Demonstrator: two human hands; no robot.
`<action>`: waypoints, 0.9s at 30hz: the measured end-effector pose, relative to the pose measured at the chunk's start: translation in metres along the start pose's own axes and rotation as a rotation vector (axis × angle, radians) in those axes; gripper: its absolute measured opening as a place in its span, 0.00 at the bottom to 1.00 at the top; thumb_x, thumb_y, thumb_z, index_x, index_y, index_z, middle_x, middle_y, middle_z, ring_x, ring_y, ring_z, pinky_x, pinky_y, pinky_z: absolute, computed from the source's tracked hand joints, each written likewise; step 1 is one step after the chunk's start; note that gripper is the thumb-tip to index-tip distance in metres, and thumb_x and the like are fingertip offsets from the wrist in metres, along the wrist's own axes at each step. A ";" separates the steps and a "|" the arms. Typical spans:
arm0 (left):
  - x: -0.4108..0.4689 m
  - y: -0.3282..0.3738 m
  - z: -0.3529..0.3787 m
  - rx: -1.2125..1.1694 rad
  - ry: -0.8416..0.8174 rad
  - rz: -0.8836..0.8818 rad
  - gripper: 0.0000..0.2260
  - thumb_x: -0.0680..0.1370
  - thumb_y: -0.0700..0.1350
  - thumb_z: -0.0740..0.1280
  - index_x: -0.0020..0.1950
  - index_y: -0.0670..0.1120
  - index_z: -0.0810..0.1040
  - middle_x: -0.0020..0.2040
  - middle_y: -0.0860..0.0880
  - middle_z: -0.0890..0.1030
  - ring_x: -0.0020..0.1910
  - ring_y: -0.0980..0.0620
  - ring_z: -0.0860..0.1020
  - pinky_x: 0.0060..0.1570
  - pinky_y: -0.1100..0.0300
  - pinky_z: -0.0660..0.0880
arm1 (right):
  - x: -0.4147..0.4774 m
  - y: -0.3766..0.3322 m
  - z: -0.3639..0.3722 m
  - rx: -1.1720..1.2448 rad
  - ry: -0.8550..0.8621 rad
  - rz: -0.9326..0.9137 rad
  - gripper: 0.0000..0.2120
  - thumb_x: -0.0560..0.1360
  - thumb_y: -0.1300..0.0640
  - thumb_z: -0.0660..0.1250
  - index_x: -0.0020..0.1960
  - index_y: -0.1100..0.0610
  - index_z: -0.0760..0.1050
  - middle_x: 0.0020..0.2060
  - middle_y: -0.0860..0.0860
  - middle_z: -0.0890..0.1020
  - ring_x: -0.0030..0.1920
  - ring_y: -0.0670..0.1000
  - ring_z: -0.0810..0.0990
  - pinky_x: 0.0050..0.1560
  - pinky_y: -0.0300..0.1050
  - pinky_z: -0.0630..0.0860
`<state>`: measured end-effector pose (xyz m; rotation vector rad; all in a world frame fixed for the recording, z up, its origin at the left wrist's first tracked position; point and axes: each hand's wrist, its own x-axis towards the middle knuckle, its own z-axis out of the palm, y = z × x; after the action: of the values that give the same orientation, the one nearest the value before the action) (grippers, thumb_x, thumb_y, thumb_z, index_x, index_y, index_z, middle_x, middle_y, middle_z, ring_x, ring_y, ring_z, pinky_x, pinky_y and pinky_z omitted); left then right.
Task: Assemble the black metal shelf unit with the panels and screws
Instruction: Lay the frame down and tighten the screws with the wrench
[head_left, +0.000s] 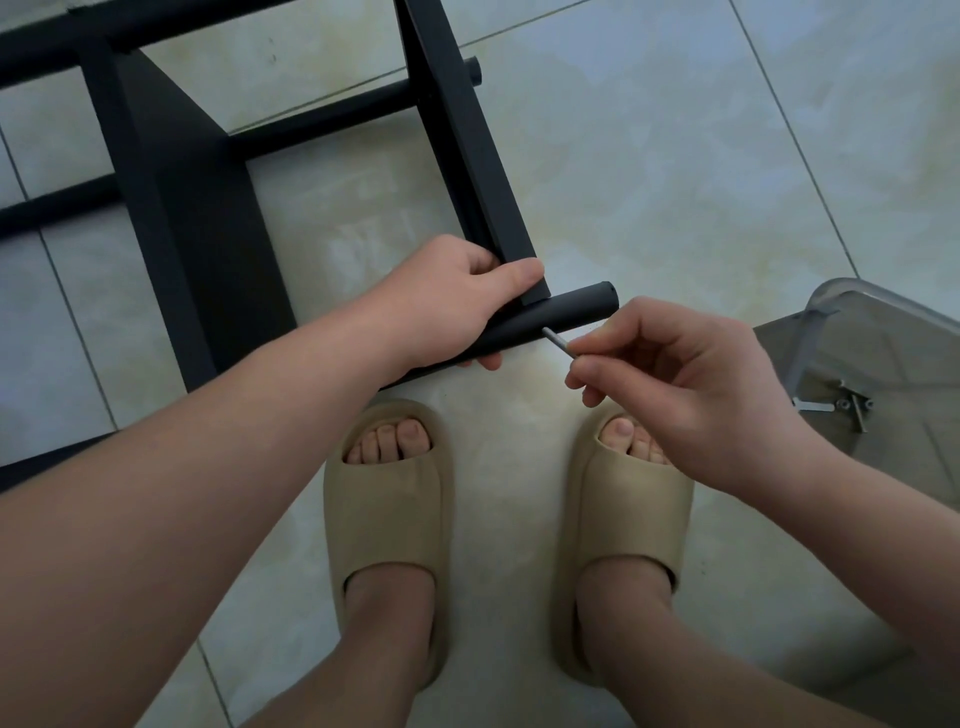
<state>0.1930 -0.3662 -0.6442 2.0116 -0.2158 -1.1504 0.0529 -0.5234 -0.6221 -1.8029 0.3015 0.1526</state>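
Two hands are seen at the black shelf frame (197, 218) on the tiles (675, 156): its near tube (566, 310) is gripped by the left hand (441, 301), and a thin tool (558, 343), perhaps a hex key, is pinched against it by the right hand (691, 384).

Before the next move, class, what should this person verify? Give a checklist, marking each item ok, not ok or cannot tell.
1. The left hand holds the panel corner against the black tube: ok.
2. The right hand has a fingertip grip on the grey rod: ok.
3. The rod's tip meets the tube's side: ok.
4. The rod is seated in a screw or hole: cannot tell.
5. The spare screws lie close by on the clear plastic stool: ok.
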 end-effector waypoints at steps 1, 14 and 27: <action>0.000 0.000 0.000 0.002 0.001 0.001 0.22 0.81 0.60 0.63 0.50 0.42 0.82 0.30 0.45 0.83 0.27 0.52 0.79 0.30 0.62 0.76 | 0.001 0.000 0.001 -0.008 0.004 0.005 0.09 0.76 0.69 0.72 0.45 0.55 0.80 0.38 0.48 0.85 0.37 0.48 0.84 0.42 0.37 0.79; -0.002 0.001 0.001 0.002 0.019 0.019 0.21 0.81 0.58 0.64 0.49 0.40 0.82 0.30 0.44 0.83 0.24 0.54 0.79 0.26 0.65 0.74 | 0.015 0.000 0.023 0.061 0.112 0.141 0.09 0.76 0.68 0.71 0.42 0.56 0.78 0.38 0.51 0.85 0.36 0.49 0.84 0.34 0.32 0.74; -0.006 0.001 -0.002 0.045 0.004 0.018 0.20 0.81 0.60 0.63 0.45 0.46 0.82 0.33 0.47 0.85 0.35 0.49 0.85 0.53 0.44 0.79 | 0.018 -0.002 0.029 0.013 0.228 0.234 0.10 0.74 0.62 0.75 0.39 0.59 0.75 0.32 0.50 0.85 0.32 0.51 0.84 0.39 0.53 0.82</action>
<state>0.1919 -0.3628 -0.6391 2.0468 -0.2592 -1.1392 0.0727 -0.4971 -0.6320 -1.7704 0.6750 0.1081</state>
